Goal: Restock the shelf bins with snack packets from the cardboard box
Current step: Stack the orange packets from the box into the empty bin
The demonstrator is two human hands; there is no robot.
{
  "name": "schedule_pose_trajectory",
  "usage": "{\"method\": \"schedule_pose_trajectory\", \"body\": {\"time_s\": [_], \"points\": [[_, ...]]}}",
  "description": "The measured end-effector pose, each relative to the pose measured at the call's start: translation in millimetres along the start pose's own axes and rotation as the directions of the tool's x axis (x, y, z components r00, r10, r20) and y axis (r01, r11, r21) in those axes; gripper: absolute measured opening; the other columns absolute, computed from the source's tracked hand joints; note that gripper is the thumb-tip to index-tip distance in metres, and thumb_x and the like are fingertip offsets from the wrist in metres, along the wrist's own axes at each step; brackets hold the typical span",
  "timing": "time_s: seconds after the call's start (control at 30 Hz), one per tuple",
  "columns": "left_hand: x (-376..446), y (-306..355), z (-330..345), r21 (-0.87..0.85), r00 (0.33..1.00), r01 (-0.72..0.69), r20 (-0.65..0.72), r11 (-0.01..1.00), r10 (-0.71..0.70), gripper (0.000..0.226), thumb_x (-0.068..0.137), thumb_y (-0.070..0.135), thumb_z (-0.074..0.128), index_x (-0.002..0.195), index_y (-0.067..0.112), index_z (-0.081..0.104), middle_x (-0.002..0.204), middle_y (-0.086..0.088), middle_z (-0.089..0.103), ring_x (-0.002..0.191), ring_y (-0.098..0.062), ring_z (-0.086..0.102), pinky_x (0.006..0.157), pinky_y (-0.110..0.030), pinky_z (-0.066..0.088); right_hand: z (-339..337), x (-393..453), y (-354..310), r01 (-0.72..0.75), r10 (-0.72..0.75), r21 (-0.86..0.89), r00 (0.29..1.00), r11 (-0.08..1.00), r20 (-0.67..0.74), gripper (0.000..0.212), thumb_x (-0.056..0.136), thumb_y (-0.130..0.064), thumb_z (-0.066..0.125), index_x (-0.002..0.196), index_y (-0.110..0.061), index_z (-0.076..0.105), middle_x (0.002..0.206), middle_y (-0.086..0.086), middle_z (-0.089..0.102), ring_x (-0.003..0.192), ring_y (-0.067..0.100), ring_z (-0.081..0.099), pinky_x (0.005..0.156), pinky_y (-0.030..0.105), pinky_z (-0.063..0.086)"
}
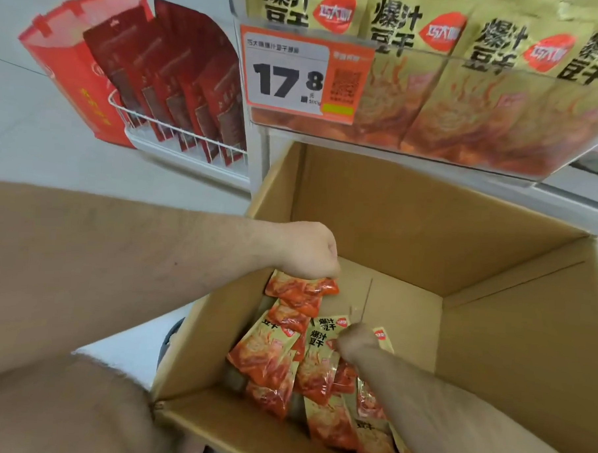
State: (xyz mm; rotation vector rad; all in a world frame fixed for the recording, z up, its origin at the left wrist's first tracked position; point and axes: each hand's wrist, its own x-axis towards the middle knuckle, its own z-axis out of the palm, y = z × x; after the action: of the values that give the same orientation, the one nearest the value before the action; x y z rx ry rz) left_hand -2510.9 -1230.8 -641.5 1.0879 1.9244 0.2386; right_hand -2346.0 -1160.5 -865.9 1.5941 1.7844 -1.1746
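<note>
Packets gathered for the bin

Cardboard box [377, 216] sits open below the shelf bin [433, 105] at twelve o'clock — loose snack packets [284, 362] at six. Left hand [310, 250] grips a bunch; right hand [356, 342] reaches among them, grip unclear. Next, probably — lift to bin.

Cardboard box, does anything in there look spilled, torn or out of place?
Nothing stands out. The snack packets lie in a loose heap in the cardboard box, none visibly torn. The left hand holds a few packets, and the right hand reaches into the heap.
</note>
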Motion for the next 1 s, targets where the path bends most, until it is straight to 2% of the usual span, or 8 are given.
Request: {"method": "schedule_pose_trajectory", "body": {"time_s": [0.1, 0.17, 0.33, 0.43, 0.6, 0.73, 0.87, 1.0], "points": [[-3, -1, 4, -0.100, 0.999, 0.048, 0.021, 0.994, -0.046, 0.019, 0.089, 0.020, 0.065, 0.105, 0.008, 0.068, 0.083, -0.005, 0.060, 0.074, -0.019, 0.053, 0.065, -0.026, 0.044, -21, 2, -1, 0.038, -0.035, 0.094, 0.999, 0.995, -0.036, 0.031, 0.096, -0.014, 0.054, 0.123, -0.002, 0.062, 0.105, 0.007, 0.061, 0.094, 0.024, 0.059, 0.079, 0.032, 0.054], [-4, -1, 7, -0.148, 0.998, 0.069, 0.018, 0.987, -0.067, 0.017, 0.088, 0.018, 0.066, 0.103, 0.011, 0.063, 0.078, -0.007, 0.052, 0.070, -0.020, 0.047, 0.060, -0.027, 0.039, -46, -7, -4, 0.084, -0.069, 0.174, 0.994, 0.981, -0.090, 0.023, 0.097, -0.009, 0.050, 0.115, -0.003, 0.062, 0.101, 0.008, 0.063, 0.086, 0.023, 0.060, 0.070, 0.031, 0.052], [-2, -1, 14, -0.182, 0.989, 0.144, 0.002, 0.973, -0.146, 0.073, 0.083, 0.033, 0.075, 0.141, 0.009, 0.038, 0.098, -0.003, 0.059, 0.097, -0.020, 0.058, 0.089, -0.033, 0.051, -110, -49, -22, -0.046, -0.274, 0.750, 0.915, 0.660, 0.297, 0.012, 0.093, 0.000, 0.054, 0.091, -0.011, 0.059, 0.092, 0.009, 0.068, 0.078, 0.021, 0.066, 0.069, 0.030, 0.055], [2, 0, 22, -0.320, 0.971, 0.237, 0.105, 0.917, -0.215, 0.060, 0.078, 0.035, 0.080, 0.125, 0.014, 0.048, 0.113, -0.002, 0.066, 0.103, -0.019, 0.063, 0.091, -0.033, 0.051, -119, -72, -40, -0.036, -0.466, 0.819, 0.808, 0.572, 0.361, 0.013, 0.083, -0.004, 0.057, 0.090, -0.007, 0.067, 0.093, 0.012, 0.072, 0.075, 0.019, 0.069, 0.065, 0.027, 0.057], [5, -6, 27, -0.420, 0.960, 0.279, 0.126, 0.863, -0.249, 0.034, 0.082, 0.002, 0.072, 0.115, 0.003, 0.065, 0.093, -0.010, 0.071, 0.069, -0.019, 0.066, 0.044, -0.018, 0.045, -113, -55, -42, -0.072, -0.510, 0.868, 0.784, 0.491, 0.354, 0.018, 0.090, -0.017, 0.056, 0.090, -0.008, 0.072, 0.097, 0.013, 0.071, 0.084, 0.023, 0.070, 0.068, 0.032, 0.059], [1, -8, 22, -0.426, 0.967, 0.251, 0.068, 0.869, -0.246, 0.022, 0.084, -0.003, 0.069, 0.104, 0.005, 0.064, 0.069, -0.004, 0.061, 0.037, -0.006, 0.051, 0.031, -0.012, 0.029, -89, 1, 12, -0.075, 0.099, 0.409, 0.994, 0.909, -0.038, 0.026, 0.093, -0.019, 0.063, 0.108, 0.001, 0.060, 0.087, 0.008, 0.064, 0.074, 0.021, 0.061, 0.066, 0.032, 0.051], [4, -14, 20, -0.480, 0.961, 0.269, 0.074, 0.835, -0.267, 0.013, 0.091, 0.000, 0.063, 0.091, 0.012, 0.059, 0.037, 0.009, 0.049, 0.024, -0.002, 0.039, 0.030, -0.010, 0.025, -61, 22, 52, -0.165, 0.149, -0.116, 0.980, 0.979, -0.133, 0.036, 0.071, -0.030, 0.087, 0.091, -0.015, 0.061, 0.090, 0.004, 0.068, 0.075, 0.017, 0.067, 0.062, 0.027, 0.058], [8, -19, 22, -0.479, 0.949, 0.309, 0.094, 0.821, -0.302, 0.013, 0.091, 0.003, 0.060, 0.089, 0.015, 0.058, 0.038, 0.010, 0.048, 0.030, -0.005, 0.037, 0.036, -0.013, 0.025, -43, 38, 58, -0.117, 0.101, -0.115, 0.985, 0.986, -0.137, 0.050, 0.063, -0.022, 0.092, 0.098, -0.016, 0.058, 0.084, 0.001, 0.066, 0.072, 0.015, 0.067, 0.062, 0.030, 0.060]]}}
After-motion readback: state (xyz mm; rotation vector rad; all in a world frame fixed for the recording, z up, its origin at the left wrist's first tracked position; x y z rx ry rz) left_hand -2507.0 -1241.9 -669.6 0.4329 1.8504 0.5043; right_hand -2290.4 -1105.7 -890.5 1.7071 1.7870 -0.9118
